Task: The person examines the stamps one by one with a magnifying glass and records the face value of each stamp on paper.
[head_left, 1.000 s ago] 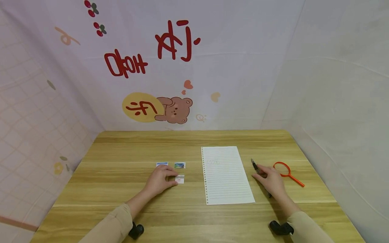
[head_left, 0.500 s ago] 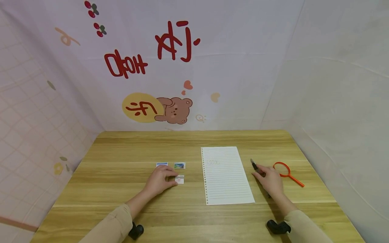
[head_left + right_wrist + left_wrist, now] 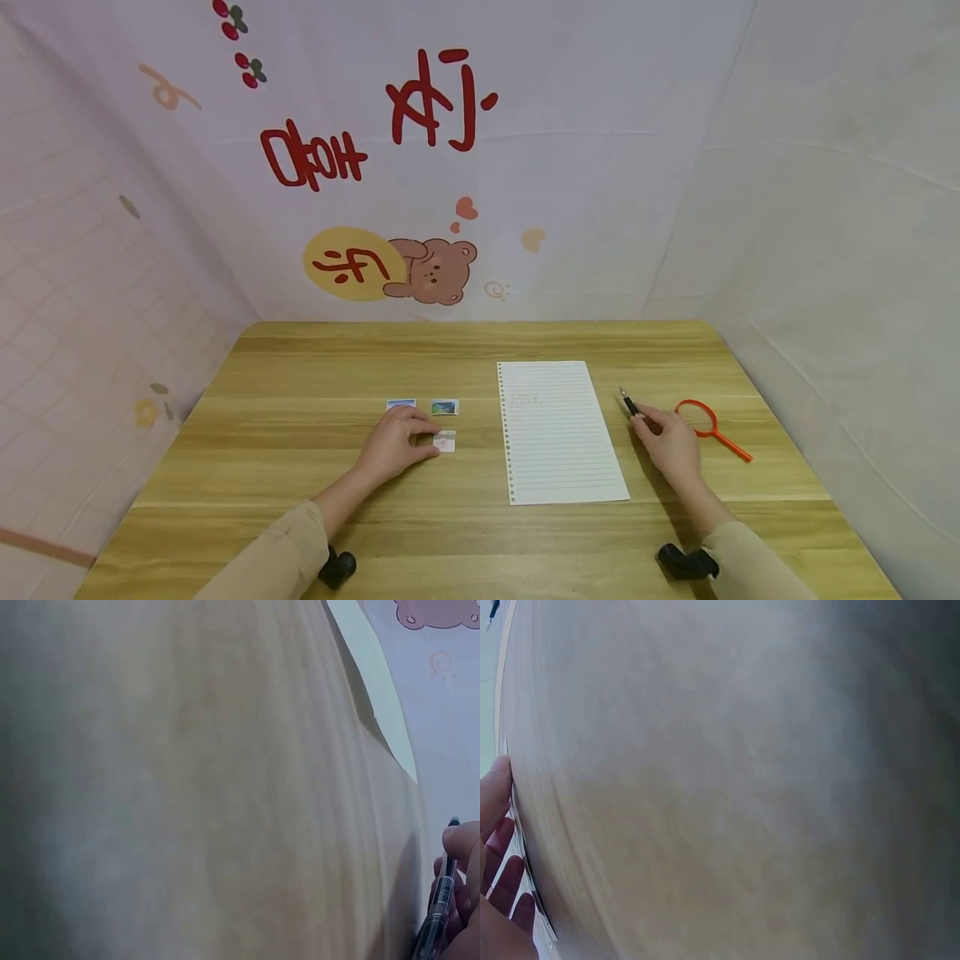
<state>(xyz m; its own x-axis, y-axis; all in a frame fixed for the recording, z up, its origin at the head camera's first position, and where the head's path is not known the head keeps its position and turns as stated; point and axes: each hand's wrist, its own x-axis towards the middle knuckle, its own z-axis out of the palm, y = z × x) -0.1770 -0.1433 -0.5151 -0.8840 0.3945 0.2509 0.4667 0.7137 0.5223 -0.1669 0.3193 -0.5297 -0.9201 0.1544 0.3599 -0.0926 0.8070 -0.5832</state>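
Observation:
My left hand (image 3: pixel 392 446) rests low over the table, its thumb and index fingertips touching the left side of a small pale stamp-like card (image 3: pixel 445 442). In the left wrist view its fingers (image 3: pixel 508 883) are spread apart, slightly bent. Just beyond are two small picture stamps, one blue (image 3: pixel 401 404), partly covered by the hand, and one green-blue (image 3: pixel 445 407). My right hand (image 3: pixel 671 446) pinches a black pen (image 3: pixel 629 405) between thumb and fingers, its silvery end pointing away from me. The right wrist view shows the pen's dark barrel (image 3: pixel 437 919) running along the fingers.
A lined sheet of loose-leaf paper (image 3: pixel 562 450) with faint writing near its top left lies between the hands. Right of the right hand lies an orange-rimmed magnifying glass (image 3: pixel 731 446). A printed cloth (image 3: pixel 585 167) hangs behind the wooden table (image 3: pixel 480 550).
My right hand has taken the pen into its fingers; the pen's rear end, visible below the hand earlier, is now hidden. The left hand stays at the pale card.

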